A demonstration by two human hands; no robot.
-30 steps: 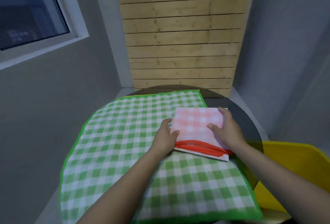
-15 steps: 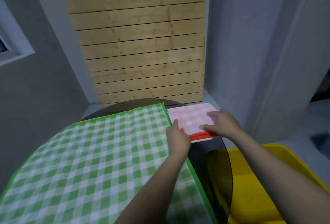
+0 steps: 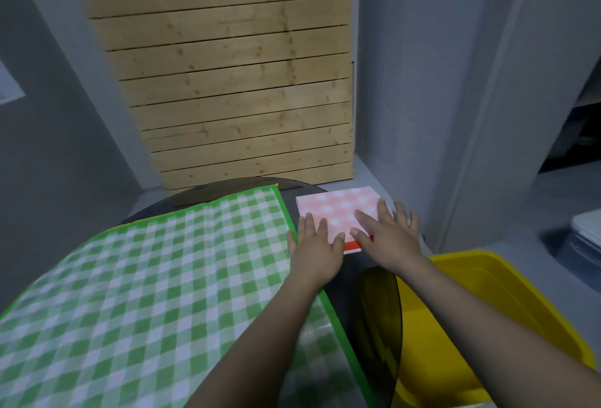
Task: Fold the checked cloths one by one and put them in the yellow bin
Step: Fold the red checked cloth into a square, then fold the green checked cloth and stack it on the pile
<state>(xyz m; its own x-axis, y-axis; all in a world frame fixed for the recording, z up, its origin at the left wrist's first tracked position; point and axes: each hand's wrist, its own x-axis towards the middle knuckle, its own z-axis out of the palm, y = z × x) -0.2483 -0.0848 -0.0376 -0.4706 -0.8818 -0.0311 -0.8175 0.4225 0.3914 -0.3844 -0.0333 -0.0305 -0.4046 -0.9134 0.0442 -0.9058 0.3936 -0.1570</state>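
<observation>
Slid off green cloth (image 3: 146, 284), folded red cloth (image 3: 338, 209) now under both hands' (image 3: 317, 246) flat grip.

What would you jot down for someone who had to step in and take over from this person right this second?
Left hand: open, fingers flat on the near left part of the folded red checked cloth.
Right hand: open, flat on the same cloth's right side.
The red cloth lies folded at the far right edge of the dark round table, beside the green checked cloth, not on it.
The green cloth is spread out, unfolded.
The yellow bin stands low at the right; no cloth shows in its visible part.
Done: red cloth folded.
Left: put it in the bin, then fold and bin the green one.
</observation>
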